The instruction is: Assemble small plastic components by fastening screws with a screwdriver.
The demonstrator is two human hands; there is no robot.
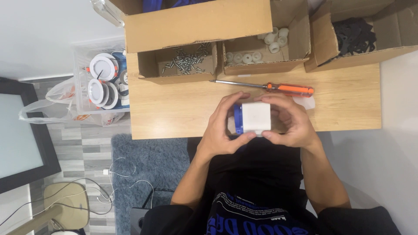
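White block (256,117) with blue side held mid-frame, over bench (174,109) edge.
Left hand (222,128) and right hand (289,122) pinch it from opposite sides, equally near.

Wooden table (174,113): screwdriver (270,87), cardboard boxes (178,65).

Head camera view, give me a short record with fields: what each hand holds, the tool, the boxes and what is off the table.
held item: white square part with a blue piece, over the near table edge
left hand: grips its blue side
right hand: grips its other side
tool: orange-handled screwdriver lying on the wooden table, untouched
boxes: cardboard, one with screws, one with white round parts, one with black parts
off table: clear bin of round white fittings
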